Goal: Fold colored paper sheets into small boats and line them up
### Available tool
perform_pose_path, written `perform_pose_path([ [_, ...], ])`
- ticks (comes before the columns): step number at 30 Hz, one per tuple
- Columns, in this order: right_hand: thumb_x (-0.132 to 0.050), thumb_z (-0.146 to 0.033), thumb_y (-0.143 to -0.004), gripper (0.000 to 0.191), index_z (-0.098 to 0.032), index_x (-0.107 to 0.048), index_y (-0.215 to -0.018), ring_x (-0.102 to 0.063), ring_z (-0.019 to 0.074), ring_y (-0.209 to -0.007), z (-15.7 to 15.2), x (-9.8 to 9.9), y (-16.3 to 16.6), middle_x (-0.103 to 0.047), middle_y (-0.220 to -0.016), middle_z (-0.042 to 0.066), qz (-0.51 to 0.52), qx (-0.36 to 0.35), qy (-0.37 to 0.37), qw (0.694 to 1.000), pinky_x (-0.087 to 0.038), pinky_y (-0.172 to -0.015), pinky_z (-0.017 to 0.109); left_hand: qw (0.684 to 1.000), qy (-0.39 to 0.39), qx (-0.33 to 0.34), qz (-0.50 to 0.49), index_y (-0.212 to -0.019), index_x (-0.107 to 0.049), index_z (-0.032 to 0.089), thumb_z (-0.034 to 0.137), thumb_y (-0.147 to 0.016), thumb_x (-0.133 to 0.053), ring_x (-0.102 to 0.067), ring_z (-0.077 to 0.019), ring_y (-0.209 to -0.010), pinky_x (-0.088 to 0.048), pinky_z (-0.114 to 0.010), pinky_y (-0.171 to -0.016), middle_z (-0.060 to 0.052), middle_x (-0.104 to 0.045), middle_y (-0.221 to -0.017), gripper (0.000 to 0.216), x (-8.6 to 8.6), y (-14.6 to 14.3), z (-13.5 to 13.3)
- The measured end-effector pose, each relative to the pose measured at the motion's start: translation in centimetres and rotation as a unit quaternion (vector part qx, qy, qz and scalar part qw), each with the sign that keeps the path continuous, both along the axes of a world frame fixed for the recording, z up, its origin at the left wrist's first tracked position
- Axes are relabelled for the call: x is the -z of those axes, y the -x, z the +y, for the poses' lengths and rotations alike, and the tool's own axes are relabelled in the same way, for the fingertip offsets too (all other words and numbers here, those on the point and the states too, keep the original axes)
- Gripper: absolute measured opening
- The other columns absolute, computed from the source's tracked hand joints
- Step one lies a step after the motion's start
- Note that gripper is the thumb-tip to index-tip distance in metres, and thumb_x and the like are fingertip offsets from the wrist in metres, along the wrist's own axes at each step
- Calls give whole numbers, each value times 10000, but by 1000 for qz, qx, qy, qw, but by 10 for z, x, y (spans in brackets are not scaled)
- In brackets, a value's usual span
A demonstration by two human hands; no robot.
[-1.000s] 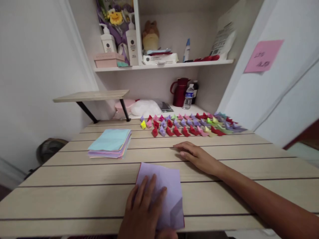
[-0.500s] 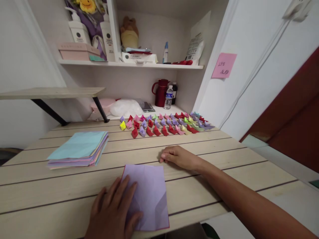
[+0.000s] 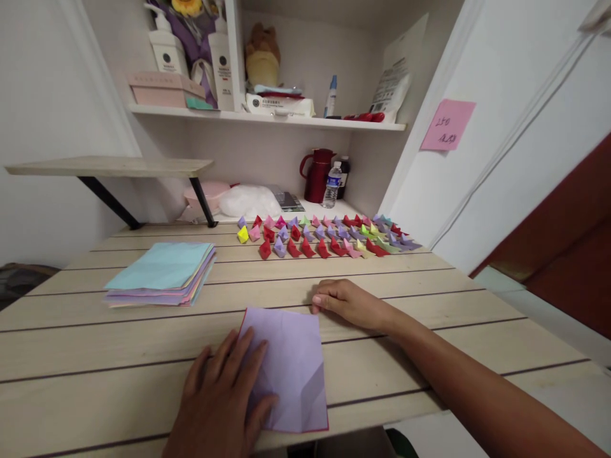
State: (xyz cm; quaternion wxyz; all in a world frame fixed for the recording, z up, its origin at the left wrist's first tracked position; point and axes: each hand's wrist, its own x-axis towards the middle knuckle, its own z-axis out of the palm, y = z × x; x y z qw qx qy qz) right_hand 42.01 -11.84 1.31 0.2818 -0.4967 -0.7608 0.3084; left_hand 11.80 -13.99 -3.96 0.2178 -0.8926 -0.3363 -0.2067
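A sheet of light purple origami paper [image 3: 293, 375] lies on the table near its front edge, with thin red edges showing at its left and bottom sides and faint creases across it. My left hand [image 3: 224, 388] rests flat on its left part, fingers spread. Beyond the paper's upper right corner, my right hand [image 3: 346, 302] lies on the table, its fingers curled in and nothing seen in them. Several rows of small folded paper boats [image 3: 308, 249] in red, purple, pink, yellow and green stand further back.
To the left sits a stack of coloured paper [image 3: 162, 270], light blue on top. A small raised wooden shelf [image 3: 109, 166] stands behind it. At the back are a red jug [image 3: 317, 178], a water bottle [image 3: 331, 186] and a white plastic bag [image 3: 251, 201].
The view has swung slightly, so everything sits a little further right in the picture. Both hands keep almost the same pose, and the purple paper stays under my left hand.
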Motion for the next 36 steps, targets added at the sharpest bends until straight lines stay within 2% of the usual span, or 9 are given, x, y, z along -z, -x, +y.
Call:
perform_pose_path([
  [6,-469,-538,-970,452,-188,-524,-692,-469,148,-703,-2,-2,4,-510,-725,-12,42,-52,30,997,-406,-692,266,999,34,-11,18,-1340,-569,312,492,-908,-508,-586,-272,-1248,-462,-513,-937,10,-528,-1440,472,-3,1,-2],
  [11,-457,-532,-980,442,-180,-546,-727,-465,139,-704,-5,-5,5,-498,-727,-19,67,-59,45,995,-401,-702,265,1000,14,-8,8,-1296,-609,292,497,-886,-536,-610,-282,-1213,-471,-518,-913,-4,-572,-1402,465,-3,0,-3],
  [15,-466,-512,-983,387,-177,-653,-932,-540,159,-792,-5,-2,5,-605,-856,17,84,-54,48,994,-439,-764,286,1000,-1,-7,10,-1291,-612,288,496,-878,-545,-616,-278,-1201,-463,-507,-906,-4,-592,-1384,468,-2,-1,-1],
  [17,-597,-506,-917,349,-189,-661,-1047,-565,169,-823,-5,1,7,-630,-928,32,91,-57,47,993,-462,-765,292,1000,-7,-6,18,-1318,-587,295,510,-891,-527,-604,-268,-1218,-453,-497,-916,2,-574,-1405,482,-1,0,0],
  [21,-812,-411,-755,408,-212,-683,-1087,-567,181,-860,-4,6,12,-611,-972,37,92,-60,21,994,-478,-764,293,1000,-15,-3,24,-1333,-571,303,526,-905,-500,-587,-260,-1238,-436,-489,-933,12,-552,-1430,488,1,3,1],
  [25,-829,-342,-757,508,-251,-666,-1229,-559,210,-1020,-7,0,16,-601,-1092,64,83,-112,-54,989,-451,-917,347,999,-18,1,27,-1362,-540,305,515,-911,-502,-571,-246,-1256,-426,-476,-950,18,-531,-1449,499,3,5,1],
  [28,-811,-372,-776,508,-266,-667,-1251,-555,216,-1069,-10,-4,19,-588,-1128,69,90,-147,-66,983,-427,-976,365,1000,-15,-4,21,-1347,-556,297,500,-897,-521,-581,-256,-1243,-433,-486,-939,9,-550,-1434,495,3,4,0],
  [31,-814,-430,-758,553,-271,-654,-1263,-566,221,-1055,-11,-4,19,-605,-1121,64,89,-139,-52,985,-434,-971,370,1000,-9,-6,12,-1323,-580,295,490,-886,-535,-590,-268,-1230,-440,-495,-928,1,-565,-1419,480,3,3,0],
  [36,-781,-493,-773,647,-275,-568,-1344,-601,183,-861,-15,-5,14,-646,-997,27,103,-91,7,990,-499,-820,327,1000,16,-9,10,-1352,-549,319,491,-904,-523,-563,-263,-1263,-429,-499,-957,21,-541,-1446,480,4,3,-1],
])
